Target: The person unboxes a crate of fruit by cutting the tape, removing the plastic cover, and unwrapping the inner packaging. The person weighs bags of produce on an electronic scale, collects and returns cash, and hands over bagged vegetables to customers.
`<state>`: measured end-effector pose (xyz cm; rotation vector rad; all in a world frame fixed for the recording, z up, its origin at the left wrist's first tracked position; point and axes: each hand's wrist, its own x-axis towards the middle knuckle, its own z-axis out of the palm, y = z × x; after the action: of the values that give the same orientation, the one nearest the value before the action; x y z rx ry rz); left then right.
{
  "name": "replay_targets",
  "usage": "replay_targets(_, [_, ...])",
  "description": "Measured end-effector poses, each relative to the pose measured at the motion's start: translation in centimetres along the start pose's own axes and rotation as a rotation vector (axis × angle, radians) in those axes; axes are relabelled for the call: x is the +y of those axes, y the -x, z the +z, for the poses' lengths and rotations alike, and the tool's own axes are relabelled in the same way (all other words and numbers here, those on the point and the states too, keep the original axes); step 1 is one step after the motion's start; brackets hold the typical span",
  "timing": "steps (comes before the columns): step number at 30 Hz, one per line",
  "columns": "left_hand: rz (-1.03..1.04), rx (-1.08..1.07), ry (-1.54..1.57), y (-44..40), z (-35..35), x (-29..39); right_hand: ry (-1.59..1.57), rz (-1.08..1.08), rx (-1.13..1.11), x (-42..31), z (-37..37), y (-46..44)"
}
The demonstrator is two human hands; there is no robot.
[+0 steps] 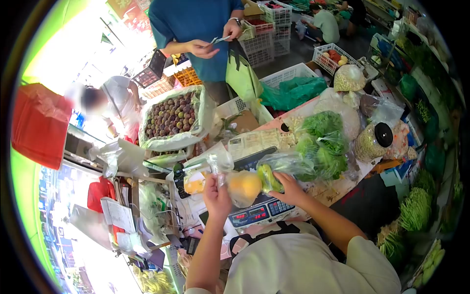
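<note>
My left hand (217,198) is closed around the gathered neck of a clear plastic bag (245,185) with a large yellow-orange fruit or vegetable in it, its exact kind unclear. Close beside it, my right hand (290,191) grips the end of a bagged yellow-green vegetable (268,177), thumb and fingers on either side. Both bags hang over a digital scale (258,214) with lit red digits. Right of the bags, leafy green lettuce (325,147) lies in clear plastic on the table.
A person in a blue shirt (196,24) stands opposite, handling banknotes. A lined crate of dark round fruit (171,116) stands left of centre. At right are a black-lidded jar (374,139) and bundles of green vegetables (416,208). White crates (259,46) are stacked behind.
</note>
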<state>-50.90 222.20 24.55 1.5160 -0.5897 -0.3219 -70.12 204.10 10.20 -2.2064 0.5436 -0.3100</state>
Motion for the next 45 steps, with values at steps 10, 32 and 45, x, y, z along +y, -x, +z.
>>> replay_targets(10, [-0.012,-0.194,-0.279,1.9,-0.5,-4.5,-0.054,-0.156,0.090,-8.6,-1.4,-0.7])
replay_targets(32, [0.503,0.555,-0.748,-19.2,-43.8,25.2,-0.125,-0.243,0.114,-9.6,-2.0,-2.5])
replay_targets(45, [0.376,0.525,-0.060,-27.2,-44.8,27.0,-0.215,-0.126,0.207,-6.7,-2.2,1.1])
